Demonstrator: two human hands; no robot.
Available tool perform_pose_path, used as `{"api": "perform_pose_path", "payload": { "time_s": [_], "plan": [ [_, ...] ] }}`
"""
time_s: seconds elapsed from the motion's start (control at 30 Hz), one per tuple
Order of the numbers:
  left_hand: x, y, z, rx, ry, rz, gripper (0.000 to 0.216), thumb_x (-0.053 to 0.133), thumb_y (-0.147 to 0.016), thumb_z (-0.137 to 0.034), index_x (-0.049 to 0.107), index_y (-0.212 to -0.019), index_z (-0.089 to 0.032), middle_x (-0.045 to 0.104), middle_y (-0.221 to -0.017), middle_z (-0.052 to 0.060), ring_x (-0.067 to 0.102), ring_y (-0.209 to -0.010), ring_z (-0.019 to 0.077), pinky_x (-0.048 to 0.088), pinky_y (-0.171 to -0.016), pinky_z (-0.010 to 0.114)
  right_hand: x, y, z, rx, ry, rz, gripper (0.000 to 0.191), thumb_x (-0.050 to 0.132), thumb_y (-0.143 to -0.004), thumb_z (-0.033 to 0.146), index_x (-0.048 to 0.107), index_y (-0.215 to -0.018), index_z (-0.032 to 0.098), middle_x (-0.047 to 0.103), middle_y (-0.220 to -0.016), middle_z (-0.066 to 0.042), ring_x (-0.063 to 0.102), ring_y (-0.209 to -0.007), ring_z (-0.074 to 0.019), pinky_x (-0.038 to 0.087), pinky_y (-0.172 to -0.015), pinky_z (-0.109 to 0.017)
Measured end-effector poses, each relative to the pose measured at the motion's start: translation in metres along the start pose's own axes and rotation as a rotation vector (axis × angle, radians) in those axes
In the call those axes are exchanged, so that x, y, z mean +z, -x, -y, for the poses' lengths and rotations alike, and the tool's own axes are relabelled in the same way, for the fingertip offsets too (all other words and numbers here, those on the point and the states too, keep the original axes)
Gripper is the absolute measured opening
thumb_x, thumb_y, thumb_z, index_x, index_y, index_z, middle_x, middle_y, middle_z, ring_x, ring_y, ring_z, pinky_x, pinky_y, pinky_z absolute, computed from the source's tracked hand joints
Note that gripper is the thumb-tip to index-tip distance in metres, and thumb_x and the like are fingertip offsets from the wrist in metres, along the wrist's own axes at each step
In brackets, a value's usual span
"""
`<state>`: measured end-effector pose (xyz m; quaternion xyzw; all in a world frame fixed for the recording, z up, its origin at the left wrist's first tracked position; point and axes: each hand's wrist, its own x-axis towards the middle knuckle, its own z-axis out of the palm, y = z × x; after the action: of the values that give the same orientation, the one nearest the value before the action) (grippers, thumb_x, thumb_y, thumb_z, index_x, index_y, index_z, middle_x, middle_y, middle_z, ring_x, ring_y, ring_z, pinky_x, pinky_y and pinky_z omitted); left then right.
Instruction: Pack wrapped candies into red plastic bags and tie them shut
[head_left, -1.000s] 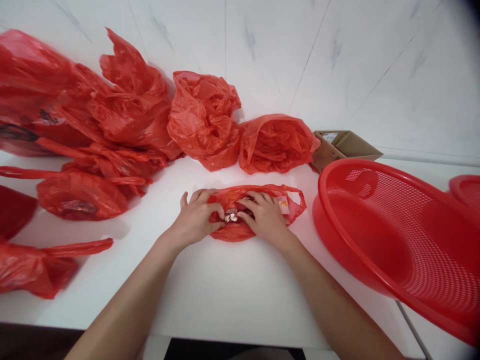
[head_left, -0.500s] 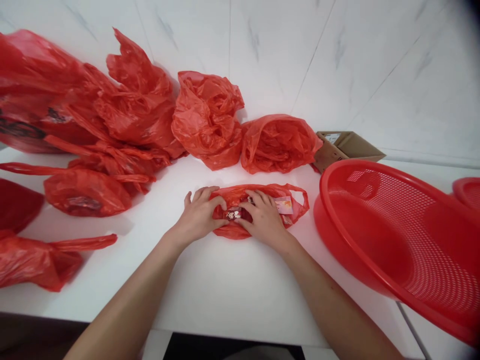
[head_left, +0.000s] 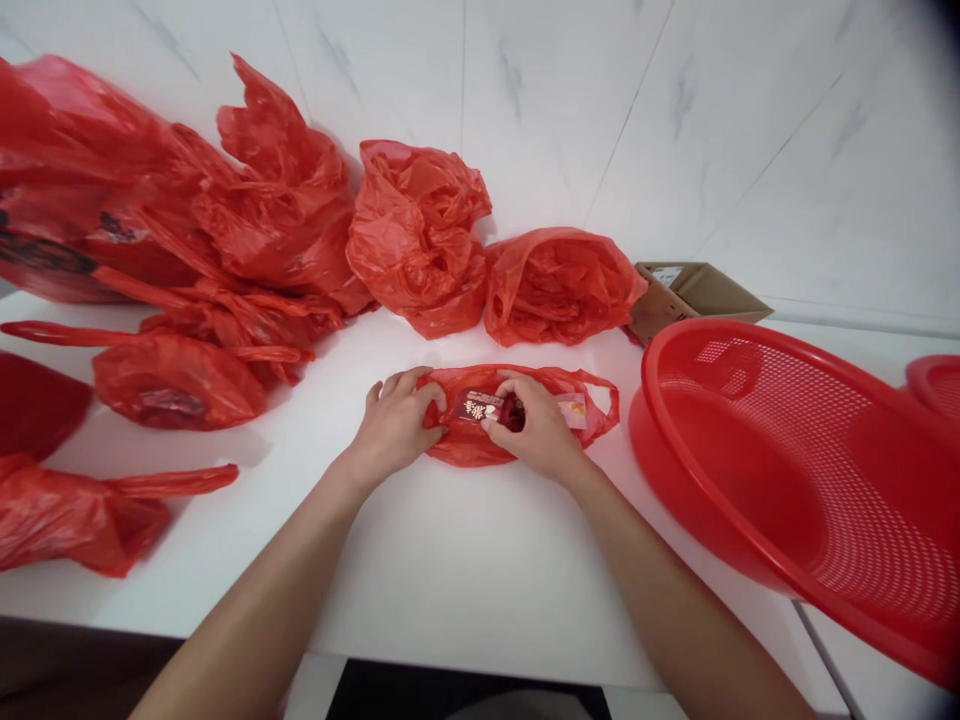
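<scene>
A red plastic bag [head_left: 469,455] lies flattened on the white table between my hands, its handle loop pointing right. On it is a dark red packet [head_left: 480,407] with pale lettering. My left hand [head_left: 397,425] is at the bag's left end, thumb and forefinger curved around its edge. The thumb and fingers of my right hand [head_left: 546,425] curl around the packet's right end; what lies under the palm is hidden. A pink printed slip [head_left: 574,410] shows in the bag to the right of that hand.
Several filled red plastic bags [head_left: 420,240] stand along the wall and at the left. An open cardboard box [head_left: 667,300] sits at the back right. A large red plastic basket [head_left: 697,500] takes up the right side, and part of another red basket [head_left: 937,385] shows behind it.
My left fingers have drawn back left off the packet to the bag's edge. My right hand has shifted slightly right, and more of the packet's lettered face shows.
</scene>
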<state>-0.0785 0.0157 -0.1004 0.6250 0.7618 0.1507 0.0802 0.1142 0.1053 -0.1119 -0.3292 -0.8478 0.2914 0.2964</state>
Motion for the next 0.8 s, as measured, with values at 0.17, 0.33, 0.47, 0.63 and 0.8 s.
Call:
{"api": "perform_pose_path", "payload": {
  "time_s": [0.17, 0.33, 0.47, 0.63, 0.8],
  "plan": [
    [0.001, 0.001, 0.001, 0.014, 0.063, 0.008, 0.019, 0.063, -0.074, -0.028, 0.058, -0.093, -0.026, 0.041, -0.145, 0.006, 0.041, -0.129, 0.0334, 0.035, -0.105, 0.052, 0.0, -0.002, -0.01, -0.023, 0.021, 0.003, 0.023, 0.05, -0.09, 0.034, 0.065, -0.079, 0.021, 0.061, -0.121, -0.007, 0.051, -0.119, -0.0234, 0.036, -0.102, -0.043],
    [0.004, 0.002, 0.002, 0.039, 0.129, 0.017, 0.022, 0.065, -0.074, -0.028, 0.059, -0.095, -0.027, 0.04, -0.145, 0.005, 0.041, -0.13, 0.0323, 0.039, -0.103, 0.049, 0.005, -0.004, -0.015, -0.065, 0.154, -0.081, 0.018, 0.056, -0.089, 0.032, 0.067, -0.081, 0.02, 0.067, -0.108, -0.008, 0.059, -0.104, -0.0236, 0.041, -0.096, -0.043],
    [0.002, 0.001, 0.0, 0.075, 0.28, -0.077, 0.033, 0.064, -0.078, -0.039, 0.057, -0.108, -0.028, 0.041, -0.142, 0.005, 0.043, -0.13, 0.0281, 0.039, -0.105, 0.045, -0.008, -0.005, -0.006, -0.135, 0.123, -0.236, 0.018, 0.049, -0.093, 0.026, 0.066, -0.091, 0.02, 0.069, -0.095, -0.006, 0.062, -0.092, -0.019, 0.048, -0.086, -0.035],
    [-0.004, -0.002, 0.002, -0.02, 0.388, -0.284, 0.058, 0.056, -0.083, -0.048, 0.043, -0.135, -0.026, 0.044, -0.139, 0.01, 0.059, -0.109, 0.0235, 0.051, -0.09, 0.038, -0.033, -0.005, 0.0, -0.136, 0.399, -0.464, 0.024, 0.051, -0.089, 0.025, 0.063, -0.11, 0.022, 0.057, -0.128, -0.01, 0.048, -0.121, -0.0247, 0.039, -0.102, -0.044],
    [-0.01, -0.002, 0.012, -0.255, 0.052, 0.007, 0.052, 0.053, -0.081, -0.054, 0.058, -0.12, -0.021, 0.067, -0.109, 0.011, 0.064, -0.094, 0.0288, 0.051, -0.079, 0.039, -0.041, -0.004, -0.008, 0.137, 0.599, -0.313, 0.046, 0.059, -0.084, 0.025, 0.053, -0.129, 0.02, 0.046, -0.138, -0.017, 0.043, -0.125, -0.0357, 0.035, -0.1, -0.055]
  ]
}}
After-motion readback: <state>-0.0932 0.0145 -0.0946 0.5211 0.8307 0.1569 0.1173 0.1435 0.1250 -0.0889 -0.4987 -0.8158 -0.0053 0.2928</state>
